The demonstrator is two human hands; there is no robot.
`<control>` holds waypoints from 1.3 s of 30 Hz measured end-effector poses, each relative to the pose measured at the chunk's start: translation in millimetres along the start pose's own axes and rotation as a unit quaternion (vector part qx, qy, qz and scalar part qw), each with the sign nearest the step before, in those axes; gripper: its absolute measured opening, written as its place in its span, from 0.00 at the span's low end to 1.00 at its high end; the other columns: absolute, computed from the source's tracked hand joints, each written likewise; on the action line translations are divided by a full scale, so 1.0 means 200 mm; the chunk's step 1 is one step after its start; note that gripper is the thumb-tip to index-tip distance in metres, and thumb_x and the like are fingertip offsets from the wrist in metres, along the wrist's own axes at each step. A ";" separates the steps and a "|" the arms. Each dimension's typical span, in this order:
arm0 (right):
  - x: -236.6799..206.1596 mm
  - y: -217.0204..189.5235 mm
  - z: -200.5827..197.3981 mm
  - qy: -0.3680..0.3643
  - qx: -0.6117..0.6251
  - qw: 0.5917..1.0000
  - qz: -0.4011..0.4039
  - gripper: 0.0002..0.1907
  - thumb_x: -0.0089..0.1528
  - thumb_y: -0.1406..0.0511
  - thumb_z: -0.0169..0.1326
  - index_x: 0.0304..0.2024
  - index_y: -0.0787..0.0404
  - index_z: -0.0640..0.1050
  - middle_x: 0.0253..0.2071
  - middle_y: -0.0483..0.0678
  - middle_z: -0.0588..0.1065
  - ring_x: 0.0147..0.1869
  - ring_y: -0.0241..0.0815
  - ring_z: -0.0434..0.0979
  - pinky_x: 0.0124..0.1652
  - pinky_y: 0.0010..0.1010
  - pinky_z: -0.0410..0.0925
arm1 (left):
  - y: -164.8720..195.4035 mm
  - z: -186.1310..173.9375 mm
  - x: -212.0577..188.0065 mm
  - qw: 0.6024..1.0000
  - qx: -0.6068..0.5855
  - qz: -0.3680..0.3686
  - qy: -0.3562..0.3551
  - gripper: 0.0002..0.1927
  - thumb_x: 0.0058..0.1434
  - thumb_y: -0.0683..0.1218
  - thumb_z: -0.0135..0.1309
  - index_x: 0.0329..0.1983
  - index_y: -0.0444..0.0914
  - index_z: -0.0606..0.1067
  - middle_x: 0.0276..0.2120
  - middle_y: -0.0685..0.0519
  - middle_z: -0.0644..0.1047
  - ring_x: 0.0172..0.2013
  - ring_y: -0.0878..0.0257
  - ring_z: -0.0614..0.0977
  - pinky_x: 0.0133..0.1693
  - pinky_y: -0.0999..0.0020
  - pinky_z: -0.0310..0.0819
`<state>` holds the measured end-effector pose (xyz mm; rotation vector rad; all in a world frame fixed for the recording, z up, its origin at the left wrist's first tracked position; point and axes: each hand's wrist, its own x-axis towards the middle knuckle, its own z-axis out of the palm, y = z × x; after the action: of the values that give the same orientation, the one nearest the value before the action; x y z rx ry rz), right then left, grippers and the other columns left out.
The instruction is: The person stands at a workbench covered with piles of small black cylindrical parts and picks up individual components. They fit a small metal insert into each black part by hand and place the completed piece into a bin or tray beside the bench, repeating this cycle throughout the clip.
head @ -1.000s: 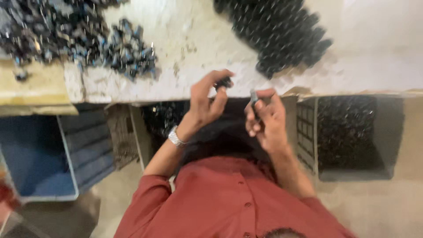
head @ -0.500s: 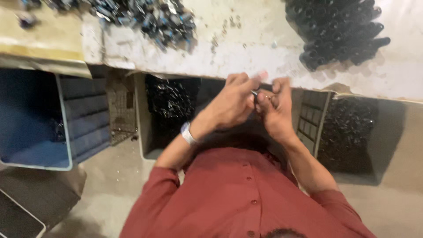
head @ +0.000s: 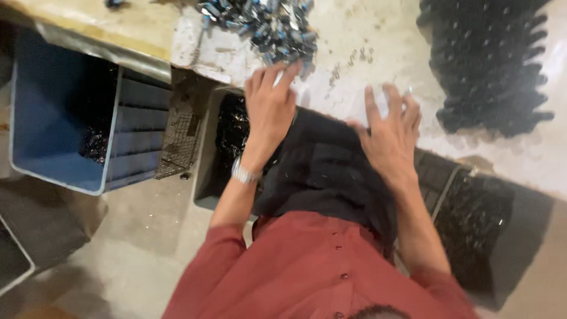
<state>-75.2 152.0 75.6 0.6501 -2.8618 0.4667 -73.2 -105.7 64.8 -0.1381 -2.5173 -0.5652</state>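
Heap of small dark metal parts (head: pixel 269 26) on worktop, at left hand (head: pixel 269 109) fingertips.

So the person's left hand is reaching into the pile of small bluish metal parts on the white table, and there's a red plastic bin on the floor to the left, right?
Not quite: the plastic bin on the floor is blue, not red, as the head view shows. The left hand does reach to the pile of small bluish metal parts on the white table.
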 end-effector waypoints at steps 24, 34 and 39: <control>-0.12 -0.21 -0.22 0.168 0.596 0.765 0.180 0.11 0.69 0.74 0.50 0.51 0.68 0.81 0.47 0.47 0.75 0.26 0.28 0.68 0.24 0.19 0.61 | 0.46 0.11 -0.15 0.612 -0.729 -0.296 -0.082 0.17 0.70 0.49 0.59 0.51 0.29 0.81 0.34 0.54 0.80 0.35 0.70 0.78 0.41 0.72 0.75; -0.16 -0.27 -0.11 0.220 0.459 0.852 0.118 0.04 0.71 0.73 0.60 0.48 0.67 0.79 0.42 0.47 0.77 0.37 0.29 0.72 0.36 0.21 0.68 | 0.46 0.00 -0.20 0.595 -0.712 -0.338 -0.160 0.17 0.66 0.49 0.61 0.50 0.30 0.81 0.38 0.54 0.82 0.32 0.70 0.78 0.37 0.73 0.74; -0.13 -0.27 -0.13 0.206 0.424 0.878 0.082 0.05 0.68 0.73 0.60 0.47 0.66 0.79 0.44 0.45 0.78 0.37 0.30 0.72 0.36 0.20 0.70 | 0.49 -0.04 -0.19 0.617 -0.704 -0.320 -0.145 0.16 0.69 0.48 0.61 0.50 0.30 0.82 0.37 0.51 0.82 0.34 0.69 0.79 0.39 0.72 0.75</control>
<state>-25.8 125.0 108.5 0.3315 -2.2106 1.6977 -16.3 -19.4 87.1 0.1442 -1.5980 -2.8624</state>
